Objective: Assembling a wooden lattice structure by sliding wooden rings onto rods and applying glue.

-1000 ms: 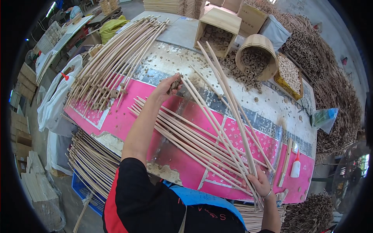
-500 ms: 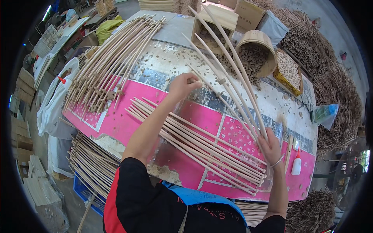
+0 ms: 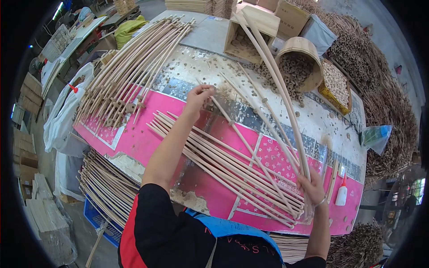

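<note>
My right hand (image 3: 313,187) is closed round the near ends of several pale wooden sticks (image 3: 286,100) that fan out away from me. Some of these carry a small brown wooden ring partway along. My left hand (image 3: 196,99) pinches one thinner wooden stick (image 3: 246,143) near its far end. A brown ring (image 3: 231,123) sits on that stick, a little below my fingers. Whether a second ring is between the fingertips is hidden. Under the slanting stick lies a row of round-ended wooden sticks (image 3: 232,172) on the pink table covering (image 3: 214,127).
A bundle of ringed sticks (image 3: 134,67) lies at the left. Brown rings spill from a tipped wooden tub (image 3: 318,73) beside an open wooden box (image 3: 268,20). A yellow basket (image 3: 344,108) holds pale beads. A glue bottle (image 3: 341,196) stands at the right.
My left hand has moved slightly left and now grips a ringed stick. That stick has swung left, away from the others. My right hand has shifted slightly down, still holding its sticks.
</note>
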{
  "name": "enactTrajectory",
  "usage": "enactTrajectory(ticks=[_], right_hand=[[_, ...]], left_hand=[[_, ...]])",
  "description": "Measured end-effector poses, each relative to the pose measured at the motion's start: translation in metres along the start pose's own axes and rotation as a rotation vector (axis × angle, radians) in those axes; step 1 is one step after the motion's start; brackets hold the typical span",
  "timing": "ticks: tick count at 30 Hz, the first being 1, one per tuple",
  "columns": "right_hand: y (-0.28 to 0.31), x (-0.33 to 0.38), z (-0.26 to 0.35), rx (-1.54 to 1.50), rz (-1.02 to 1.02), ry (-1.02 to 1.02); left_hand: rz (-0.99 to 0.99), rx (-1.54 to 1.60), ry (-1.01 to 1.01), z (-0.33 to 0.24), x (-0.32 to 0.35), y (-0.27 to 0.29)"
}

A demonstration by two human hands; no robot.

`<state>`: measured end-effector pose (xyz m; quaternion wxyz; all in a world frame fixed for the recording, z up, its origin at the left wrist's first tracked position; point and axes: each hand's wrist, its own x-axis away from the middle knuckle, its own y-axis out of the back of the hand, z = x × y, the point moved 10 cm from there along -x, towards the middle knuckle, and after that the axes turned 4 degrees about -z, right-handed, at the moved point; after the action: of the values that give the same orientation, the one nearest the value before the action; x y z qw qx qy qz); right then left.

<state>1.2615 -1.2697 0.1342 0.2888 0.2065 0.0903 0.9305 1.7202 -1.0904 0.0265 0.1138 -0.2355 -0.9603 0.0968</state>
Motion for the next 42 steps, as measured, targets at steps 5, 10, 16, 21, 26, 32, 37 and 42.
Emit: enactTrajectory(ticks=[5, 10, 16, 21, 26, 32, 37, 42], right_hand=[[-0.019, 0.043, -0.026, -0.080, 0.117, -0.111], [-0.029, 0.055, -0.037, -0.108, 0.144, -0.105], [-0.027, 0.056, -0.042, -0.135, 0.116, -0.095], [-0.026, 0.061, -0.048, -0.135, 0.116, -0.114], [-0.025, 0.063, -0.052, -0.088, 0.087, -0.121], [-0.034, 0.057, -0.047, -0.074, 0.070, -0.126], [-0.042, 0.021, -0.022, -0.064, 0.025, 0.017], [-0.035, -0.033, 0.013, 0.146, -0.089, 0.216]], left_hand=[[-0.069, 0.203, 0.028, -0.013, -0.005, 0.024], [-0.030, 0.194, 0.008, -0.014, -0.001, 0.023], [-0.031, 0.204, -0.007, -0.019, 0.005, 0.021], [-0.034, 0.148, -0.040, -0.024, 0.010, 0.019], [-0.075, 0.011, -0.134, -0.030, 0.011, 0.019], [-0.158, -0.306, -0.476, -0.060, 0.029, 0.005], [-0.066, -0.307, -0.631, -0.067, 0.075, -0.059], [0.233, -0.377, -0.635, -0.058, 0.117, -0.136]])
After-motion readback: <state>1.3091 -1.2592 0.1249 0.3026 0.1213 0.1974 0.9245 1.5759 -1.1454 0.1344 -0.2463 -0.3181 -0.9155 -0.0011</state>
